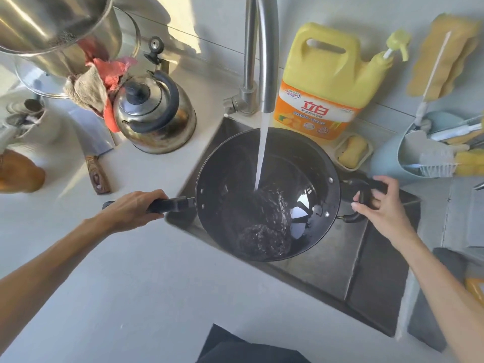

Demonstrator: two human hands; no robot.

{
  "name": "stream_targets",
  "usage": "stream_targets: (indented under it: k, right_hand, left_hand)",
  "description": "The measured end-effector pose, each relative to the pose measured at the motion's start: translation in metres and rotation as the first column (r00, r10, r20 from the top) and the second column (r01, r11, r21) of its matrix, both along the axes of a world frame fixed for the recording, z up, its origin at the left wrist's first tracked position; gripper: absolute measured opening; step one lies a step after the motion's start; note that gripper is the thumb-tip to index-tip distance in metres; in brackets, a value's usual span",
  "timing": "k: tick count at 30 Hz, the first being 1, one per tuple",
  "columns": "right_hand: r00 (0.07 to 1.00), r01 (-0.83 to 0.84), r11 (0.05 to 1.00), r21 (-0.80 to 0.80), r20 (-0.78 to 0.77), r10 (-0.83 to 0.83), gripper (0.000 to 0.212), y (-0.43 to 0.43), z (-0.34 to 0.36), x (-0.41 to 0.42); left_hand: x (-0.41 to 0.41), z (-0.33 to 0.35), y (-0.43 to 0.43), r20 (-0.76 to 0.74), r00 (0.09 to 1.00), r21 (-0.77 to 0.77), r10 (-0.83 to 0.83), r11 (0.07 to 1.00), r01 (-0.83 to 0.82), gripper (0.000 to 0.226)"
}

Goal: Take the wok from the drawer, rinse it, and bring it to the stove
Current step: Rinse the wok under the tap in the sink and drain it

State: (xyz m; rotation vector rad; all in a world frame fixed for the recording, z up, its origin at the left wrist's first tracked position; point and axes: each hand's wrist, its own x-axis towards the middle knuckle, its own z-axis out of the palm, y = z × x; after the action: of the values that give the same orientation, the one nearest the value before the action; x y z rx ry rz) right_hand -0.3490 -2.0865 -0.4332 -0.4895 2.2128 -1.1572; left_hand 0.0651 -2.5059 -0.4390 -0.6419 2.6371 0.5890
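**Wok under running water**

The left hand (131, 208) is clenched around the long handle of the wok (267, 195); the right hand (377, 203) grasps its loop handle. The wok hangs over the sink (340, 271), beneath the faucet (264, 53), water pooling inside. A kettle (154, 116) stands on the counter (117, 284).

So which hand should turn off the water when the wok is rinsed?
The right hand, probably. It only hooks the small loop handle with its fingers, while the left hand grips the long handle carrying the wok. The faucet stands behind the sink.
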Motion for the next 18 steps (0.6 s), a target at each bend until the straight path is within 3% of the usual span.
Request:
stream_targets:
  k: [3, 7, 18]
  right_hand:
    - [0.987, -0.157, 0.980, 0.118, 0.034, 0.154, 0.045, -0.004, 0.007, -0.013]
    - [0.975, -0.219, 0.954, 0.206, 0.007, 0.222, 0.028, 0.003, 0.005, -0.018]
    - [0.980, -0.105, 0.980, 0.168, -0.151, 0.131, 0.032, 0.010, -0.001, -0.012]
  left_hand:
    - [-0.004, 0.000, -0.002, 0.012, 1.000, 0.014, -0.018, 1.000, 0.018, 0.026]
    - [-0.004, -0.001, -0.003, 0.026, 1.000, 0.028, -0.001, 1.000, 0.000, 0.026]
    - [-0.028, 0.000, -0.002, 0.100, 0.995, 0.103, 0.015, 0.994, -0.025, 0.032]
